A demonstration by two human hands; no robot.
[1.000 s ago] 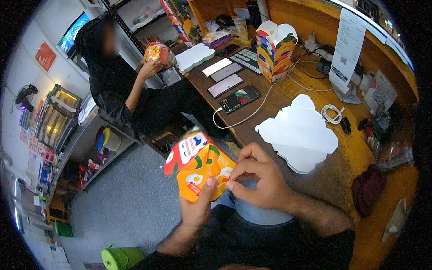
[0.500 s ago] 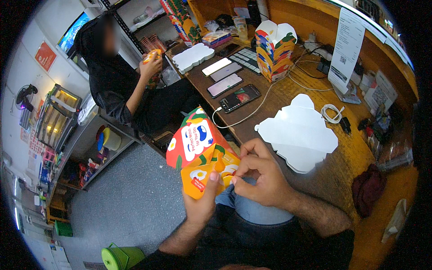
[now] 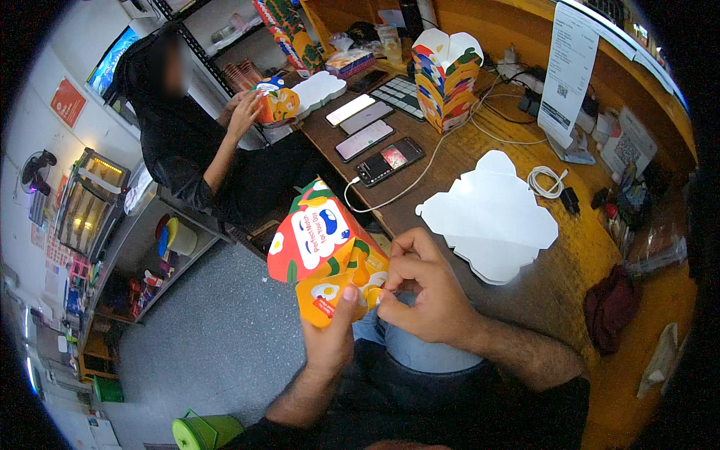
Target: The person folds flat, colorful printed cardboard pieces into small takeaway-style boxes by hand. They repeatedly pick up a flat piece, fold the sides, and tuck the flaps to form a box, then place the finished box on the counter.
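Observation:
A colourful folding food carton (image 3: pixel 319 232), red with orange flaps, is tilted on its side above my lap. My left hand (image 3: pixel 330 326) grips its orange end, the thumb pressed on the flap and the other fingers hidden behind. At the carton's right edge my right hand (image 3: pixel 424 289) is closed, thumb and fingertips pinching a small orange tab. To the right on the table lies a flat unfolded carton blank (image 3: pixel 491 217), its white inside facing up.
A stack of nested cartons (image 3: pixel 446 82) stands on the wooden table (image 3: pixel 540 315). Several phones (image 3: pixel 390 160) lie near a keyboard (image 3: pixel 399 97) and a white cable. At the far left a person in black (image 3: pixel 187 142) handles another carton (image 3: pixel 277 103). A green bucket (image 3: pixel 206 431) sits on the floor.
The view has shifted slightly. My hands keep nearly the same grip on the carton. The other person's hands have moved, and their carton now shows beside the table edge.

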